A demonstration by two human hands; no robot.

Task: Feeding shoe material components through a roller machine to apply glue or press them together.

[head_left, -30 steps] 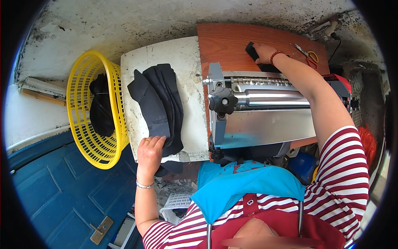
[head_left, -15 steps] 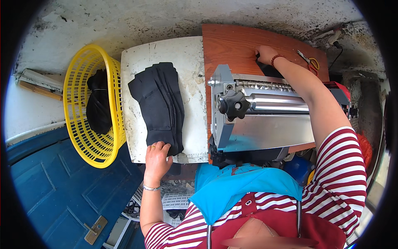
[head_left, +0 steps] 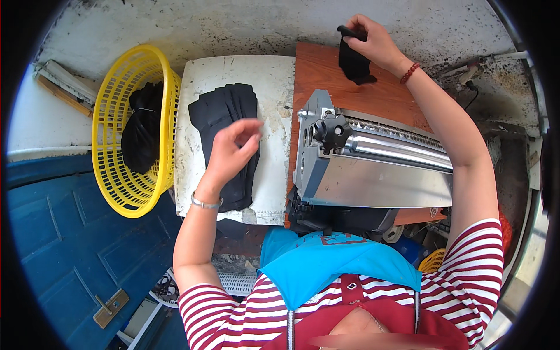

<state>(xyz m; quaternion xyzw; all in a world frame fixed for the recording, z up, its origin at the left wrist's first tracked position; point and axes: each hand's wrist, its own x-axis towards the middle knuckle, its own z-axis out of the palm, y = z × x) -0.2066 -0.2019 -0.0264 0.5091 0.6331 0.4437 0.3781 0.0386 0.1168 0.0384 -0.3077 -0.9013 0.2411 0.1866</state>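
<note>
Right hand [head_left: 373,41] is up at the top centre of the frame, fingers pinched on the upper edge of a black sock [head_left: 353,58], which hangs limp below the grip over the far end of the brown wooden board [head_left: 373,93]. A red bead bracelet [head_left: 410,72] circles that wrist. Left hand [head_left: 233,149] hovers in the middle left, raised above the pile of black socks [head_left: 224,111], fingers loosely curled with thumb and forefinger close together, gripping nothing; a silver bangle [head_left: 205,203] sits on its wrist. The pile lies flat on the white padded board [head_left: 233,76], which sits just beside the wooden board, touching its left edge. In the centre right stands the grey roller press machine [head_left: 373,175], its shiny steel roller [head_left: 396,149] running to the right and a black knob [head_left: 331,131] at its left end. At the upper left, a yellow plastic basket [head_left: 111,175] holds more black fabric [head_left: 140,134]. Blue panelled door [head_left: 70,245] fills the lower left. Striped red and white shirt [head_left: 466,274] and a blue apron [head_left: 332,262] show along the bottom edge
</note>
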